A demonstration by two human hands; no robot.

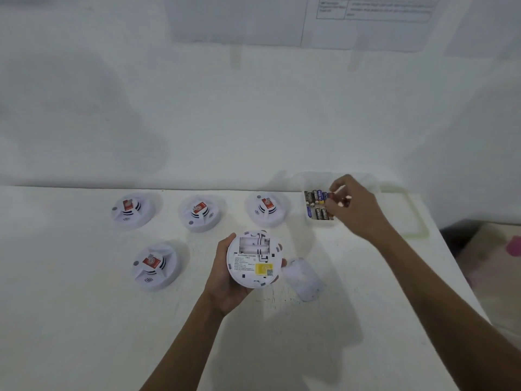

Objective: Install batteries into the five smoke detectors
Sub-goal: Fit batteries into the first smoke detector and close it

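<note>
Bright, flat light; soft, slightly blurred

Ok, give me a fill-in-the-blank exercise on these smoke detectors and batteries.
The left hand holds a smoke detector bottom up; its battery bay contains ____ batteries.
____ more smoke detectors sit on the table with red stickers up.
The right hand pinches a ____ over the clear tray.
The loose cover lies to the ____ of the held detector.
Missing words: no, four, battery, right.
</note>
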